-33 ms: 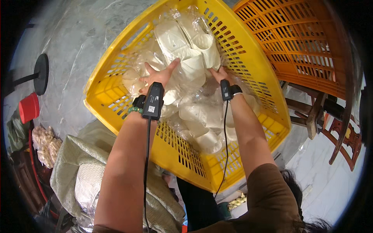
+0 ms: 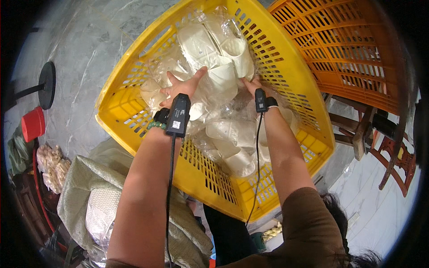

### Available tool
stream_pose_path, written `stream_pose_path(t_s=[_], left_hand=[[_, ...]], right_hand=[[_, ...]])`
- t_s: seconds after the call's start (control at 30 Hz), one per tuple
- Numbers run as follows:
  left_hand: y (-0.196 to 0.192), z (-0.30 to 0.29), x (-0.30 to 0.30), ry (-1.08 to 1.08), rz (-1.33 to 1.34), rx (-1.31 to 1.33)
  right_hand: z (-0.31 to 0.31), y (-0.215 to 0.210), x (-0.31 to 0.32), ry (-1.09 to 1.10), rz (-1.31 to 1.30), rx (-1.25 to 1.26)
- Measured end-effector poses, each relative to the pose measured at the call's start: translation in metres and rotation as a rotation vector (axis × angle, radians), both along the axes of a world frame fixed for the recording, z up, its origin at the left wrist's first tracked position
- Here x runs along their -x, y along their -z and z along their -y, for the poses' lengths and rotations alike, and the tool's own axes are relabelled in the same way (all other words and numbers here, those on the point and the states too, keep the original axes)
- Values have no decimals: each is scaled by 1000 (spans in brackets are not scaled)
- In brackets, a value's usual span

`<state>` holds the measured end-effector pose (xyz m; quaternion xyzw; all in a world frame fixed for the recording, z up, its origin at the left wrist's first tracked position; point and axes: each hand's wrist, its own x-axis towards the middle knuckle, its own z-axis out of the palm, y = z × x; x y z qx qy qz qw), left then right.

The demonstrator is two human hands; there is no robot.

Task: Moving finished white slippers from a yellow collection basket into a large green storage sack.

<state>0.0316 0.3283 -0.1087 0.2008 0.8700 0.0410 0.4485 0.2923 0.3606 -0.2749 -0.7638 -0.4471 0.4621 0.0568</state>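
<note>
A yellow plastic crate [image 2: 129, 67] with slotted walls holds several pairs of white slippers [image 2: 196, 44], wrapped in clear plastic bags. My left hand [image 2: 182, 87] lies over the left of the heap, fingers spread wide, its thumb against the upper bagged pair. At the right edge of that same pair is my right hand [image 2: 253, 85]; its thumb and a finger show apart, touching the plastic, while the other fingers are hidden. More bagged slippers [image 2: 232, 134] lie loosely below and between my wrists. Each wrist bears a black strapped device with a cable.
An orange slotted crate [image 2: 339, 44] stands tilted at the right, by a wooden stool [image 2: 364, 134]. To the lower left is an opened woven sack [image 2: 89, 167] with bagged goods. A red container [image 2: 33, 123] and a black round base [image 2: 47, 85] stand at far left.
</note>
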Motion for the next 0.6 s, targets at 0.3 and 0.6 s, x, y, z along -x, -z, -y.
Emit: stream_pose_path(t_s=[0.3, 0.6], left_hand=[[55, 13, 19, 81, -67, -57], [17, 26, 44, -298, 743, -337]], right_hand=[[9, -4, -3, 525, -1005, 97], [-1, -5, -1, 603, -896, 109]])
